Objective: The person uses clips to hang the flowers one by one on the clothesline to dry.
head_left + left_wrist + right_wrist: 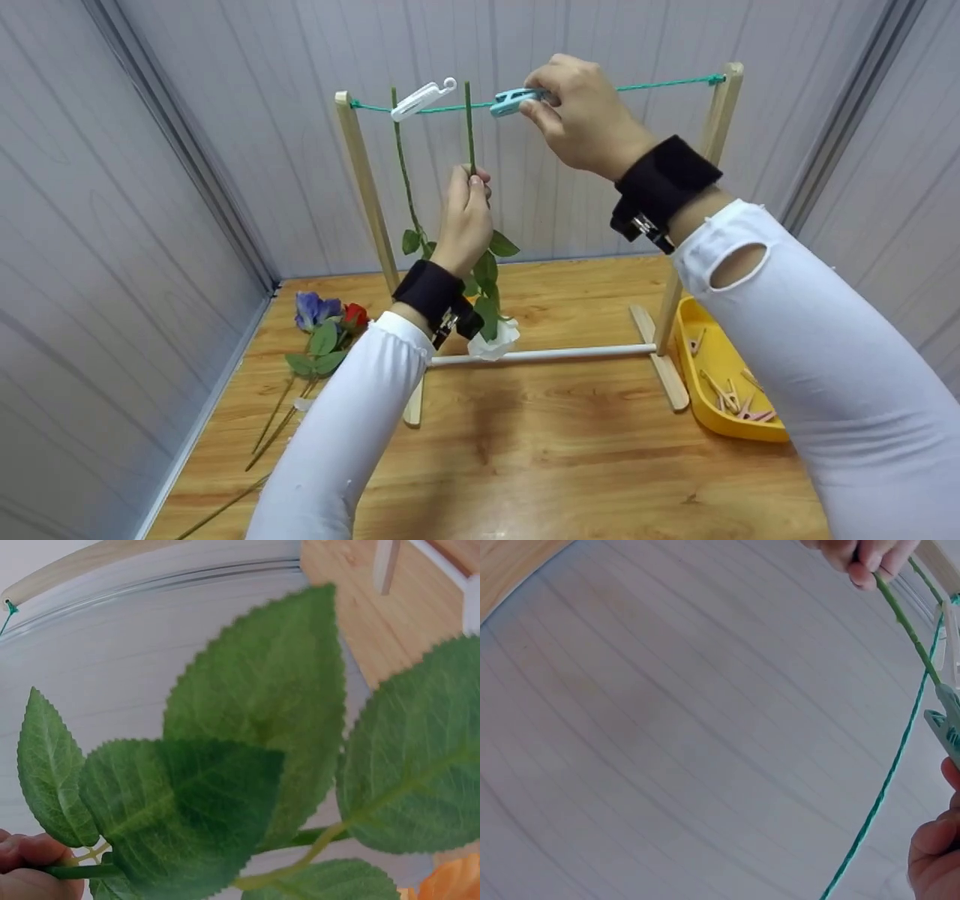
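My left hand (466, 214) grips the green stem of an upside-down artificial white rose (495, 341), whose bare stem end stands up across the green string (660, 85). Big serrated leaves (180, 810) fill the left wrist view. Between thumb and fingers of my right hand (581, 112) is a light blue clothespin (514, 101), just right of that stem at string height. In the right wrist view the clothespin (943, 716) overlaps the stem's end. To the left, a white clothespin (420, 101) sits on the string at another hanging stem (405, 172).
The string runs between two wooden posts (366, 187) joined low by a white bar (577, 352). A yellow tray (724, 427) with several clothespins stands at the right. Blue (315, 309) and red (355, 315) artificial flowers lie on the wooden table at the left.
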The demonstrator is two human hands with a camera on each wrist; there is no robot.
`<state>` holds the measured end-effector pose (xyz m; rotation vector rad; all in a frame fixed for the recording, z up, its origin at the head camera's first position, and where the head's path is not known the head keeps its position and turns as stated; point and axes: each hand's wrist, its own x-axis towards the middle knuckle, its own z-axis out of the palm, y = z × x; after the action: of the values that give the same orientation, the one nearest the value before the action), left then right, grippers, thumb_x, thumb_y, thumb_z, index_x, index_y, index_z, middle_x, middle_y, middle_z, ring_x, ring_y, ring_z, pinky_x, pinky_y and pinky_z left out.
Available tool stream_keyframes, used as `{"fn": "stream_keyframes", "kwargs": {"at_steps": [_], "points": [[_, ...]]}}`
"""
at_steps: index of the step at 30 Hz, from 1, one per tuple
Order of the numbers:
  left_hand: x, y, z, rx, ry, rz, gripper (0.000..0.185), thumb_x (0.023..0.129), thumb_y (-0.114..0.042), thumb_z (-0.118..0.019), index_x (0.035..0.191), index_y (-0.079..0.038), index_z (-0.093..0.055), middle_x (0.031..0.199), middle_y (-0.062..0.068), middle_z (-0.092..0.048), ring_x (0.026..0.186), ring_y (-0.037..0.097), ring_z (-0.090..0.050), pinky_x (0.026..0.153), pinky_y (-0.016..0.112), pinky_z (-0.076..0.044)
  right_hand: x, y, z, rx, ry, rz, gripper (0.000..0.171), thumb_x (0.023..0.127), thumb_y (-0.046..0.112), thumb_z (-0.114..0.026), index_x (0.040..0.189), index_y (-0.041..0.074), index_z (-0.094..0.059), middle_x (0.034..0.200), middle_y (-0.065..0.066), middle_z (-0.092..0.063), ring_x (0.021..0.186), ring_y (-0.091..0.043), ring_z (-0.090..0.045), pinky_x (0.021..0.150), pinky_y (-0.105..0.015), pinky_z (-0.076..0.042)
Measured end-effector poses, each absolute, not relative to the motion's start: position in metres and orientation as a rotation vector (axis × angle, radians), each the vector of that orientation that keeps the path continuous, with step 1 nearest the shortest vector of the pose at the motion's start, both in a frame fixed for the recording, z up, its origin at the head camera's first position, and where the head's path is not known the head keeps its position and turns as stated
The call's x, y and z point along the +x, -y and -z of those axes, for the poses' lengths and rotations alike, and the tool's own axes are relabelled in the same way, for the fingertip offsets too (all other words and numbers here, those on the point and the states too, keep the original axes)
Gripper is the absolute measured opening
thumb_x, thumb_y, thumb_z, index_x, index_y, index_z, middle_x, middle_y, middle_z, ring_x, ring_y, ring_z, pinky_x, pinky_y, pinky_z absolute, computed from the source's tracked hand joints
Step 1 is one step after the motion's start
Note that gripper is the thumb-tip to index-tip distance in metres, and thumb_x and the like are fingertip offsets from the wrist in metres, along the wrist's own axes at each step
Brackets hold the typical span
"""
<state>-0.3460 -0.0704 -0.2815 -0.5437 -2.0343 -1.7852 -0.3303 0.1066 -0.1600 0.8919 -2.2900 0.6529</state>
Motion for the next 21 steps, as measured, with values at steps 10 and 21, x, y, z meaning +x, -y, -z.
{"fn": "stream_keyframes", "kwargs": {"at_steps": [10, 21], "points": [[-0.348, 0.066, 0.281, -0.537, 2.058, 1.792, 0.023, 0.118, -0.008, -0.024, 0.112, -0.004, -0.045, 0.105, 0.006, -0.040, 0.100, 0.019, -0.042, 0.087, 0.026, -0.034, -0.340, -0.095, 0.149, 0.740, 2.370, -0.605, 0.030, 0.113, 0.016, -0.057, 0.122, -0.009, -0.068, 0.098, -0.006, -0.044, 0.098, -0.020, -0.033, 0.088, -0.033, -0.028], [-0.353, 0.063, 0.284, -0.506, 2.056, 1.824, 0.024, 0.119, -0.009, -0.023, 0.113, -0.002, -0.046, 0.106, 0.006, -0.040, 0.103, 0.021, -0.044, 0.089, 0.025, -0.035, -0.350, -0.083, 0.149, 0.721, 2.451, -0.579, 0.033, 0.114, 0.019, -0.057, 0.126, -0.009, -0.069, 0.105, -0.010, -0.050, 0.102, -0.024, -0.036, 0.094, -0.038, -0.031]]}}
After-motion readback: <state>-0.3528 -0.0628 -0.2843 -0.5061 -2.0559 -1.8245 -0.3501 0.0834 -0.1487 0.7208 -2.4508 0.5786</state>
